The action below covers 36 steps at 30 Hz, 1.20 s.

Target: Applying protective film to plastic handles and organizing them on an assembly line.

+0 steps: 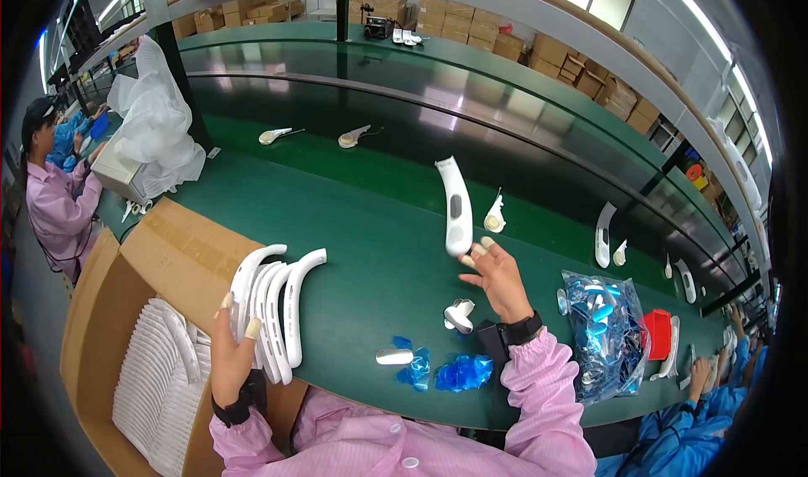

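Leftmost, the left hand (231, 355) clamps a fanned stack of curved white plastic shells (273, 309) above the open cardboard box (101, 309); keeping it upright looks wise. Rightward, the right hand's fingers (478, 252) pinch one long white plastic housing (456, 206) by its lower end over the green desk (370, 216), best lowered gently.

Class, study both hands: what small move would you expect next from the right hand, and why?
Probably lowering the white shell onto the green belt: the right hand holds it upright by its lower end with fingertips only, while the left hand grips a stack of curved shells.
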Each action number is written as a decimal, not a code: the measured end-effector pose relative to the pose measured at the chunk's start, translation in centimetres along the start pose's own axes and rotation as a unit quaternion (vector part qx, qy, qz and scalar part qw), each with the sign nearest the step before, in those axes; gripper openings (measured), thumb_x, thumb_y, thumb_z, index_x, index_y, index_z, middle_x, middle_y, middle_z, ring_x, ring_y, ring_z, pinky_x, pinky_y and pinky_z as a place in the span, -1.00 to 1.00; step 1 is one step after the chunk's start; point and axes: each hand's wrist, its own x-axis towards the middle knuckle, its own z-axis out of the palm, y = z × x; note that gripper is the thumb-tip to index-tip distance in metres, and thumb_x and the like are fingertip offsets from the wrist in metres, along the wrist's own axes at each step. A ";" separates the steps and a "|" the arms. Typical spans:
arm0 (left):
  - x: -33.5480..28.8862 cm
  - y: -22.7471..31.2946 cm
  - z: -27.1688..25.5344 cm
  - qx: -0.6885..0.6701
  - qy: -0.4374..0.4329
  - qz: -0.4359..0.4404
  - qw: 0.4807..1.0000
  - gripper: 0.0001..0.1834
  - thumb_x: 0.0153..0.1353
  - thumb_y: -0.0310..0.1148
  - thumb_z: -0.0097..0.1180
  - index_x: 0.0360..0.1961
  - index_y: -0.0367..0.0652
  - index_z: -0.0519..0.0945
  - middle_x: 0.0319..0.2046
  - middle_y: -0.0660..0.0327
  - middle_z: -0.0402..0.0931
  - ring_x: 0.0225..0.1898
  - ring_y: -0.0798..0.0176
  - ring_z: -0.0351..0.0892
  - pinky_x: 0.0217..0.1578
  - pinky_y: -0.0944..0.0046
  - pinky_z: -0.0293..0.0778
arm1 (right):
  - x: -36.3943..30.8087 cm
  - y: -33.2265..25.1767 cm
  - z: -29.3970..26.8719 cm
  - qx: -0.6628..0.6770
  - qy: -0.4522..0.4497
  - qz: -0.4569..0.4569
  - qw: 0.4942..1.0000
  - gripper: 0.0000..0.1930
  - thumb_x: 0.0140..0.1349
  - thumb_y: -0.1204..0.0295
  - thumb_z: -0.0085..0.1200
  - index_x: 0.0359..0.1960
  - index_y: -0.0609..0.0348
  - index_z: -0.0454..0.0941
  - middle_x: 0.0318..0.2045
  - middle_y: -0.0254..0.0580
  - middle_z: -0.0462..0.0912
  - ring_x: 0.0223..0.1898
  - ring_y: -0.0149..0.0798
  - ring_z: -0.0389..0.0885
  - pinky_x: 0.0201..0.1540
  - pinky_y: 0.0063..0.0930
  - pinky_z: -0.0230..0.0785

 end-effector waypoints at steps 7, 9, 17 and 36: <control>-0.6 1.8 1.3 -0.102 -0.076 0.004 0.992 -0.35 0.09 -0.53 0.09 0.25 -0.35 0.23 0.06 -0.17 0.36 0.09 -0.14 0.36 0.15 0.04 0.23 | -3.6 0.7 0.7 -0.462 0.048 -0.184 0.866 -0.73 0.04 0.42 0.24 -0.19 0.22 0.62 -0.32 -0.13 0.63 -0.35 -0.19 0.61 -0.25 -0.38 0.45; -0.5 2.0 2.1 -0.033 -0.075 0.035 0.996 -0.34 0.10 -0.55 0.05 0.27 -0.34 0.19 0.08 -0.19 0.34 0.10 -0.17 0.35 0.16 0.04 0.23 | -5.4 0.4 1.9 -0.586 0.028 -0.192 0.787 -0.75 0.02 0.38 0.23 -0.24 0.17 0.63 -0.37 -0.11 0.60 -0.38 -0.07 0.59 -0.30 -0.29 0.44; -1.3 5.0 6.0 -0.014 -0.139 0.107 0.984 -0.40 0.22 -0.62 -0.19 0.32 -0.41 0.08 0.18 -0.18 0.27 0.23 -0.07 0.27 0.26 0.16 0.11 | -6.3 1.5 3.4 -0.641 0.042 -0.159 0.750 -0.80 0.01 0.40 0.20 -0.29 0.12 0.64 -0.41 -0.11 0.60 -0.39 0.02 0.58 -0.34 -0.20 0.43; -2.9 8.0 5.5 -0.117 -0.166 0.124 0.971 -0.67 0.17 -0.47 0.08 -0.01 -0.26 0.53 -0.11 -0.01 0.51 -0.07 -0.03 0.50 0.01 0.19 0.38 | -11.0 1.8 7.6 -0.132 0.057 -0.071 0.987 -0.84 0.11 0.57 0.26 -0.31 0.39 0.56 -0.44 -0.24 0.65 -0.45 -0.50 0.62 -0.41 -0.69 0.47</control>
